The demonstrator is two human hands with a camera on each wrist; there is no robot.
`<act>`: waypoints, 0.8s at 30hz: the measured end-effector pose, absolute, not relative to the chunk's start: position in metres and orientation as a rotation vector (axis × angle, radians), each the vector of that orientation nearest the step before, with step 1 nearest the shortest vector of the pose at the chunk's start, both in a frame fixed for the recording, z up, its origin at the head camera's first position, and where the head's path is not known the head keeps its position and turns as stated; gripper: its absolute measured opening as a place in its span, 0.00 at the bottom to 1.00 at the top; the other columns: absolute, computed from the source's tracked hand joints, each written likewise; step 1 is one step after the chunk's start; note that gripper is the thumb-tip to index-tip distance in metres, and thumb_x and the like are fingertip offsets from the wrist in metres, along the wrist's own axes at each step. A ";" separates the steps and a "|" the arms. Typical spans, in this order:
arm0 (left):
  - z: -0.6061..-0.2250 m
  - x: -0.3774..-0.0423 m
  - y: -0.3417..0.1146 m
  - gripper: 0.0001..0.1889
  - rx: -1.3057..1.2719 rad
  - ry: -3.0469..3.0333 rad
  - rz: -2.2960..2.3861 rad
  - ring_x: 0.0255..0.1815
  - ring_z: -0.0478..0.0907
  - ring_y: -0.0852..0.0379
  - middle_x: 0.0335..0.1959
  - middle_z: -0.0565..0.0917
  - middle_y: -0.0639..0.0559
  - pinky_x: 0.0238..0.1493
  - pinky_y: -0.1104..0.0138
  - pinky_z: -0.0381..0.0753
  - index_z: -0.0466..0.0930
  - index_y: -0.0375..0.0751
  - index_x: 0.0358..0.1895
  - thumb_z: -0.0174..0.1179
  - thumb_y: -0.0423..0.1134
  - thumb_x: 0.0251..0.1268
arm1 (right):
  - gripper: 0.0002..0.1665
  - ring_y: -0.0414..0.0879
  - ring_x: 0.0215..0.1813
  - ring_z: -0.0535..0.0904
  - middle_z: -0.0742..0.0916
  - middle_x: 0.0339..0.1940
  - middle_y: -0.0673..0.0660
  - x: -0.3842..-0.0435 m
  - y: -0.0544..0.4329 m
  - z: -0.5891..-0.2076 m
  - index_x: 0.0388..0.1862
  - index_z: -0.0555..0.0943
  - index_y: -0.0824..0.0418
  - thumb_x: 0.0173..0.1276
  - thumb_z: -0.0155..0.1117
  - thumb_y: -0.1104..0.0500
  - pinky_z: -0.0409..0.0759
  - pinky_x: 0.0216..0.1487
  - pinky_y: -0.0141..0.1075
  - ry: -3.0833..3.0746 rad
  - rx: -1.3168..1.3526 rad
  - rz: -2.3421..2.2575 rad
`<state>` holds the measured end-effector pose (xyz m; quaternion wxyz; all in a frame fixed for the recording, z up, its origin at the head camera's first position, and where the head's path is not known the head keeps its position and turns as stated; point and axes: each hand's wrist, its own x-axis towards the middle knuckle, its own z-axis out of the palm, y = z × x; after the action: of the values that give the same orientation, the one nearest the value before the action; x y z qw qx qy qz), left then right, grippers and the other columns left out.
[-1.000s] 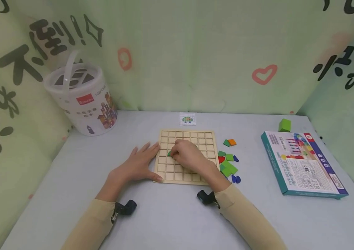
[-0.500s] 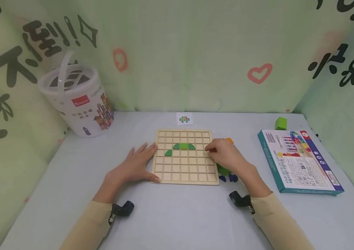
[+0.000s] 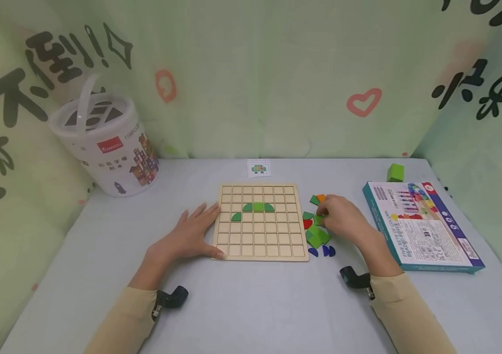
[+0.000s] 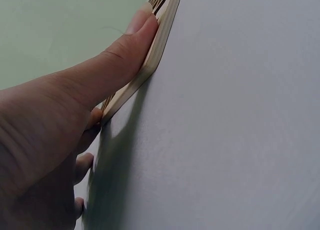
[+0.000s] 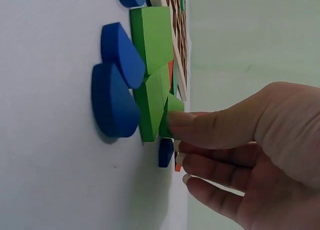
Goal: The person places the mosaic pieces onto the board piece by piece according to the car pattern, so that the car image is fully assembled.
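Note:
A wooden grid board lies flat on the table, with a light green square between two darker green rounded pieces in one row. Another dark green quarter-round piece sits one row nearer, further left. My left hand rests at the board's left side, fingers spread and straight. Its thumb lies on the board's near corner. To the right of the board, my right hand pinches a green square block with its thumb; part of the block is hidden behind the fingers.
Loose green, red, orange and blue pieces lie right of the board. A small picture card lies behind it. A boxed set and a green cube are at the right; a white bucket stands back left.
My right hand has left the board and moved right to the loose pieces, exposing the green pieces on the grid. My left hand stays at the board's edge; the view shifts slightly.

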<state>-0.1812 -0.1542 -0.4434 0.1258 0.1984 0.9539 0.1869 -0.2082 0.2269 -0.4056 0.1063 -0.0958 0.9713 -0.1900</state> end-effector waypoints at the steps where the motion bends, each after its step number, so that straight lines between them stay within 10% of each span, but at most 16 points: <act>1: -0.443 -0.181 -0.154 0.67 0.577 2.779 0.544 0.84 0.40 0.42 0.83 0.50 0.51 0.78 0.35 0.38 0.47 0.47 0.81 0.71 0.74 0.37 | 0.15 0.54 0.45 0.80 0.87 0.46 0.63 -0.208 0.227 -0.405 0.48 0.86 0.68 0.61 0.65 0.69 0.82 0.50 0.49 2.864 -0.279 -0.571; 24: -0.444 -0.181 -0.155 0.67 0.584 2.784 0.556 0.84 0.41 0.42 0.83 0.50 0.51 0.78 0.35 0.38 0.48 0.47 0.81 0.71 0.73 0.38 | 0.08 0.46 0.38 0.79 0.88 0.37 0.55 -0.211 0.154 -0.407 0.37 0.86 0.61 0.65 0.62 0.69 0.79 0.41 0.38 2.845 -0.597 -1.006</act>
<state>-0.1807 -0.1549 -0.4436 0.1212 0.1999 0.9534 0.1905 -0.2106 0.1536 -0.4070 0.0329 -0.1938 0.9244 -0.3269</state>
